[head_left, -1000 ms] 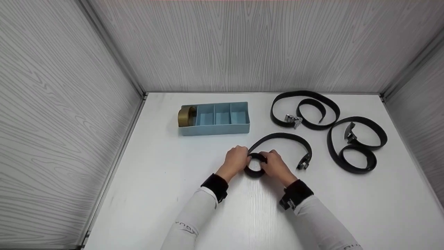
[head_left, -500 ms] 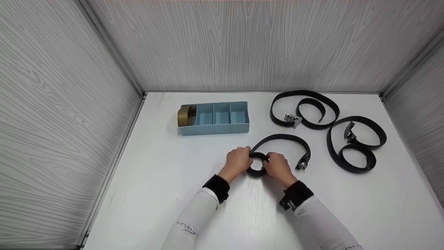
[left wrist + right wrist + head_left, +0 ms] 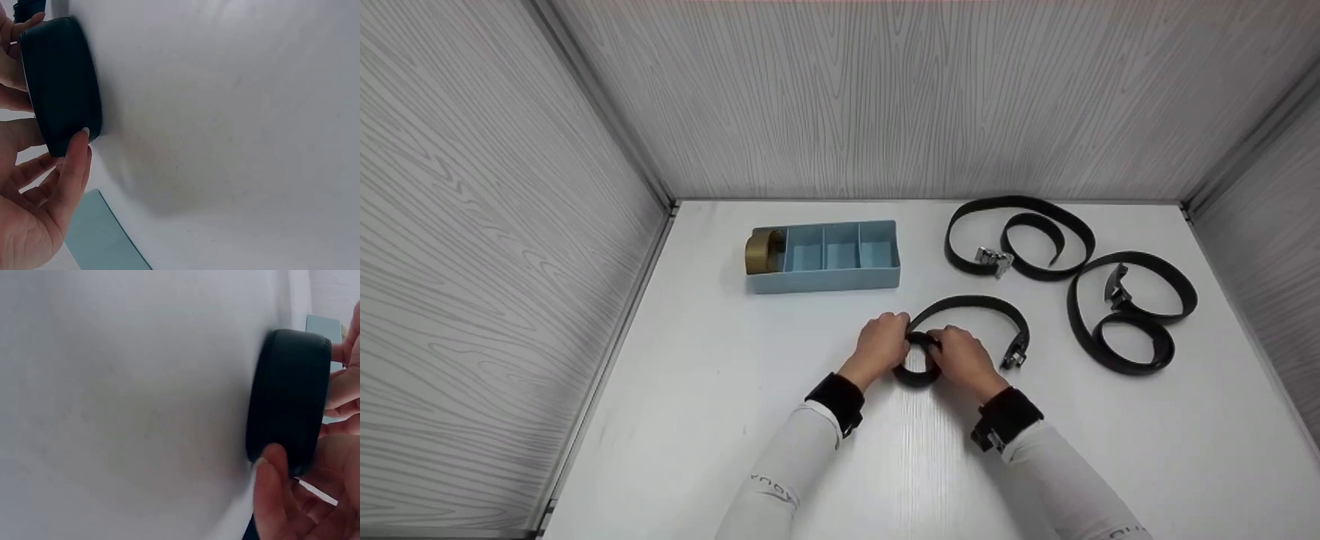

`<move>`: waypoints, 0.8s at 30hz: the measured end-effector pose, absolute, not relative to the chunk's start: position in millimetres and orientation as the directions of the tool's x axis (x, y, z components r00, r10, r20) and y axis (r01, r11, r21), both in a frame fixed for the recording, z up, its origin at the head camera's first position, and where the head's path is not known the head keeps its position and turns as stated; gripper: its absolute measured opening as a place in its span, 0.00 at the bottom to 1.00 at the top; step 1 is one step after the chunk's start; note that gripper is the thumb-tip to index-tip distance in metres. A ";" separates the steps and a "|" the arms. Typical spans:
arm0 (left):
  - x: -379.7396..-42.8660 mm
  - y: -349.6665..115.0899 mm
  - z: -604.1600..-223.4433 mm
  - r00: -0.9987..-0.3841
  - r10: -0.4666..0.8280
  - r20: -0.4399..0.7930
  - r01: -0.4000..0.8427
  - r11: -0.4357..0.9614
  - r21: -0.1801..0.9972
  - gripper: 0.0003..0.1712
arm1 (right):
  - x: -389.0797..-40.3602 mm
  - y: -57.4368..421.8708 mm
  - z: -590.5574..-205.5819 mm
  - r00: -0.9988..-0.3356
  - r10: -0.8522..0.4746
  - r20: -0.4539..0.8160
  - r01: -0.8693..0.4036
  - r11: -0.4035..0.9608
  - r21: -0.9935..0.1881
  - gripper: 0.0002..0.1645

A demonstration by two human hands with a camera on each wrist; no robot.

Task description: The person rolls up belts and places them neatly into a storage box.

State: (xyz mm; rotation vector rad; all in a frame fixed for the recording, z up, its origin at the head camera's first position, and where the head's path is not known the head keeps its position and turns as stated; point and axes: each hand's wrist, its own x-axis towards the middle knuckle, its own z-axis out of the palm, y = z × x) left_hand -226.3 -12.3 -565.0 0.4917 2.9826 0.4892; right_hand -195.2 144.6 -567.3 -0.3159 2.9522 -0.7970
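A black belt stands on edge on the white table, its one end wound into a small round coil. My left hand grips the coil's left side, fingers bent around the band. On the opposite side my right hand pinches the coil, thumb inside the ring. From the coil the loose length arcs behind my right hand to a metal buckle. Up close in the left wrist view, the coil's smooth outer face has a fingertip at its lower edge; the right wrist view shows the coil likewise.
A blue tray with compartments stands behind and left of my hands. Its leftmost compartment holds a rolled brown belt. Two more black belts, one at the back and one at the right, lie partly curled. Grey wood-grain panels border the table.
Both hands and the coil have shifted slightly right. The loose arc has become shorter and lower, and its buckle has moved a little left. The tray and other belts have stayed put.
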 end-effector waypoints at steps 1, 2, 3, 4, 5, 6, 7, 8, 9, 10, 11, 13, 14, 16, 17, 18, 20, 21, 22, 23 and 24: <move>-226.1 -12.0 -565.5 -0.946 0.322 -0.030 0.296 0.898 0.326 0.06 | -194.2 144.5 -566.6 -0.980 -0.198 -0.028 -0.156 0.844 -0.513 0.05; -225.7 -11.7 -566.0 -0.947 0.319 -0.031 0.292 0.898 0.330 0.07 | -193.0 144.1 -565.5 -0.983 -0.177 -0.047 -0.127 0.842 -0.524 0.06; -225.5 -11.3 -566.3 -0.948 0.318 -0.030 0.291 0.898 0.331 0.07 | -191.9 143.6 -565.0 -0.985 -0.159 -0.065 -0.101 0.842 -0.531 0.07; -225.2 -11.0 -566.4 -0.947 0.319 -0.027 0.293 0.897 0.330 0.07 | -190.9 143.2 -564.8 -0.987 -0.141 -0.078 -0.078 0.841 -0.535 0.07; -225.1 -10.8 -566.3 -0.946 0.322 -0.024 0.297 0.897 0.327 0.07 | -190.2 142.7 -564.7 -0.988 -0.128 -0.086 -0.063 0.843 -0.534 0.07; -224.9 -10.7 -566.2 -0.944 0.329 -0.026 0.303 0.897 0.323 0.08 | -189.9 142.4 -565.0 -0.989 -0.123 -0.086 -0.059 0.847 -0.528 0.07; -224.7 -10.6 -565.9 -0.941 0.336 -0.031 0.309 0.895 0.321 0.08 | -189.8 142.3 -565.4 -0.989 -0.125 -0.082 -0.065 0.852 -0.520 0.06; -224.5 -10.8 -565.5 -0.938 0.345 -0.039 0.316 0.895 0.316 0.08 | -189.9 142.5 -565.9 -0.989 -0.132 -0.074 -0.076 0.857 -0.510 0.06; -224.5 -11.0 -565.3 -0.934 0.354 -0.048 0.322 0.893 0.316 0.08 | -190.4 142.9 -566.4 -0.988 -0.145 -0.062 -0.095 0.863 -0.497 0.06; -224.4 -11.2 -565.0 -0.931 0.361 -0.057 0.326 0.891 0.315 0.08 | -191.1 143.5 -566.5 -0.986 -0.162 -0.048 -0.119 0.869 -0.481 0.06; -224.2 -11.5 -564.5 -0.927 0.368 -0.068 0.330 0.891 0.313 0.08 | -191.8 144.2 -566.3 -0.982 -0.183 -0.036 -0.146 0.873 -0.466 0.05; -223.9 -11.8 -564.0 -0.922 0.378 -0.088 0.336 0.891 0.307 0.08 | -193.1 145.6 -565.9 -0.975 -0.223 -0.019 -0.192 0.876 -0.443 0.03; -224.0 -11.3 -564.0 -0.921 0.378 -0.096 0.337 0.895 0.293 0.08 | -193.7 146.3 -565.9 -0.970 -0.241 -0.011 -0.212 0.875 -0.436 0.03; -224.3 -9.0 -563.8 -0.921 0.373 -0.113 0.335 0.906 0.259 0.08 | -194.0 147.8 -565.2 -0.967 -0.257 -0.006 -0.227 0.866 -0.446 0.06; -224.4 -7.6 -563.7 -0.921 0.369 -0.121 0.334 0.912 0.240 0.08 | -193.6 148.3 -564.5 -0.969 -0.247 -0.018 -0.212 0.865 -0.455 0.07; -224.4 -6.1 -563.8 -0.922 0.364 -0.127 0.331 0.917 0.223 0.08 | -193.1 149.2 -563.8 -0.973 -0.227 -0.033 -0.186 0.866 -0.464 0.07; -224.2 -3.4 -563.3 -0.928 0.346 -0.137 0.317 0.928 0.196 0.09 | -192.1 150.0 -561.1 -0.981 -0.181 -0.068 -0.126 0.866 -0.485 0.07; -223.9 -2.7 -562.9 -0.931 0.338 -0.137 0.310 0.931 0.193 0.10 | -191.7 150.1 -559.2 -0.984 -0.155 -0.092 -0.090 0.865 -0.494 0.07; -223.8 -2.5 -562.6 -0.933 0.333 -0.138 0.304 0.933 0.195 0.11 | -191.6 150.3 -557.4 -0.985 -0.137 -0.108 -0.067 0.868 -0.493 0.07; -223.7 -2.8 -562.4 -0.935 0.327 -0.137 0.298 0.934 0.198 0.12 | -191.8 150.4 -556.2 -0.985 -0.124 -0.116 -0.052 0.868 -0.493 0.06; -223.6 -3.3 -562.2 -0.937 0.321 -0.136 0.290 0.935 0.205 0.13 | -192.5 150.3 -555.1 -0.986 -0.116 -0.116 -0.043 0.866 -0.499 0.06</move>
